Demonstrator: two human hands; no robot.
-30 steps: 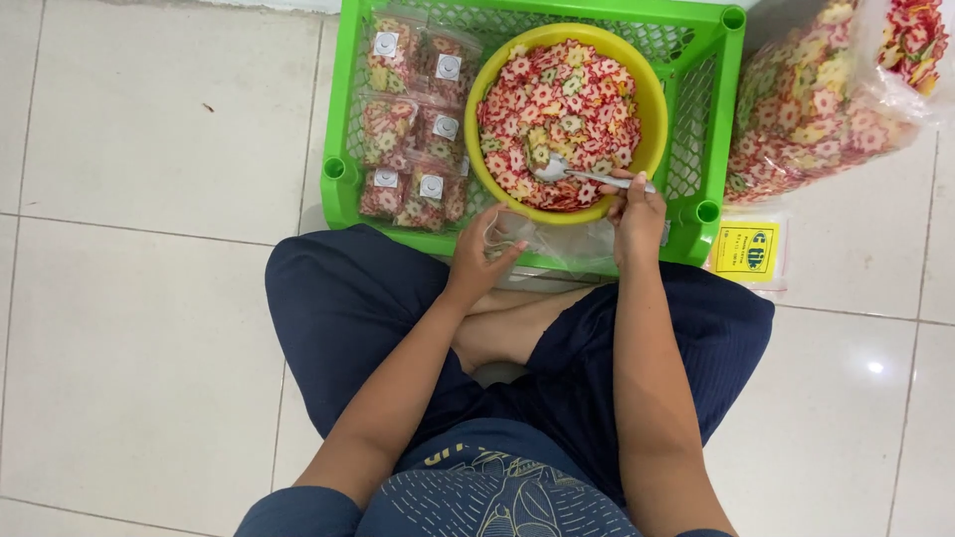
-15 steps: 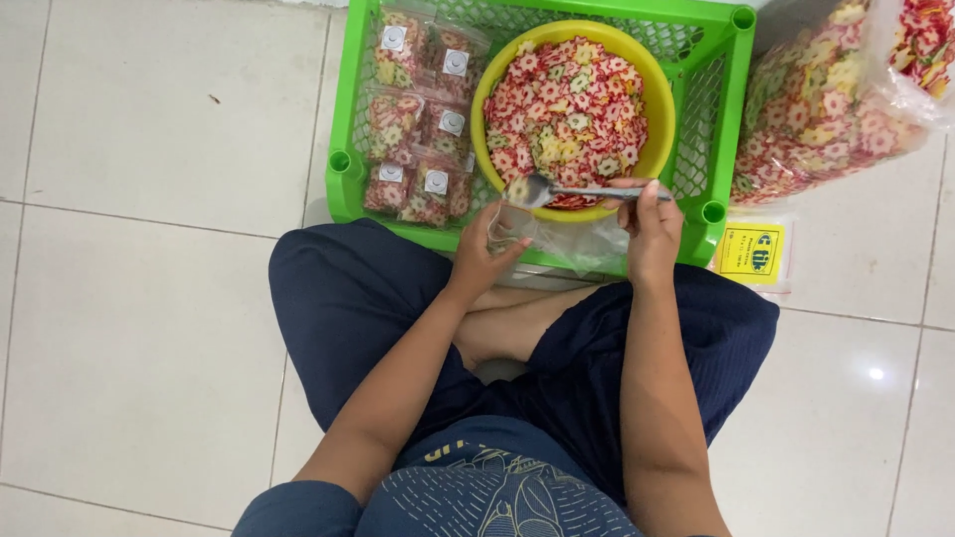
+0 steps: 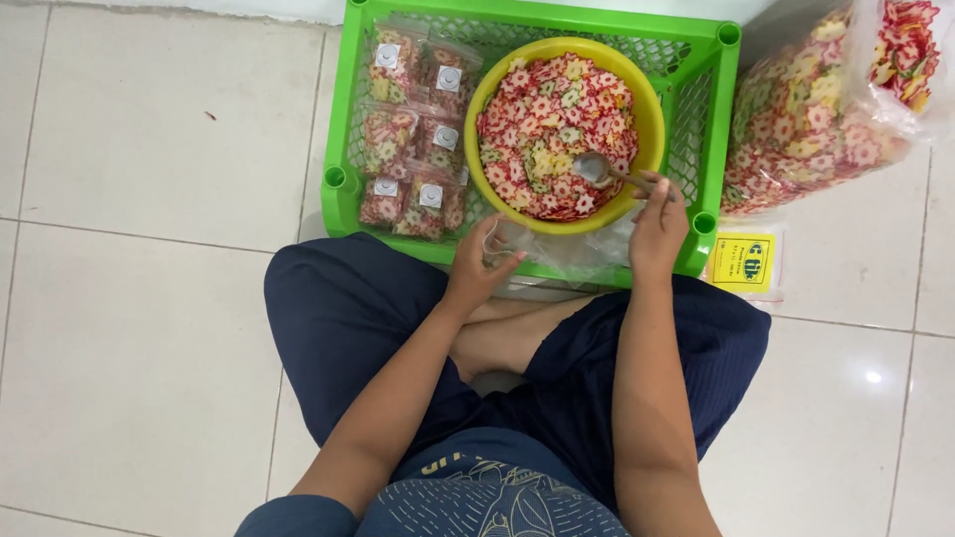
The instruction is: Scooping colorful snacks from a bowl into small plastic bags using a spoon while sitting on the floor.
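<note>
— Metal glints in your right hand [image 3: 659, 231]: the fingers are closed round the handle of a spoon [image 3: 609, 173], and its bowl rests on the flower-shaped crackers [image 3: 545, 119], red, yellow and green, heaped in the yellow bowl [image 3: 653, 119].

— And your left hand [image 3: 477, 267]?

— It pinches the mouth of a small clear plastic bag [image 3: 542, 247], thumb and fingers nearly closed on the film, just below the bowl's near edge and above your crossed legs. How full the bag is cannot be told.

— Where does the bowl stand?

— Inside a green plastic crate [image 3: 711, 109] on the white tiled floor [image 3: 149, 298]. Left of the bowl, in the same crate, lie small sealed packets [image 3: 413, 129] of the same crackers. Right of the crate sits a big clear sack [image 3: 811, 109] of them, with a yellow label sheet [image 3: 744, 261] just beneath it.
</note>
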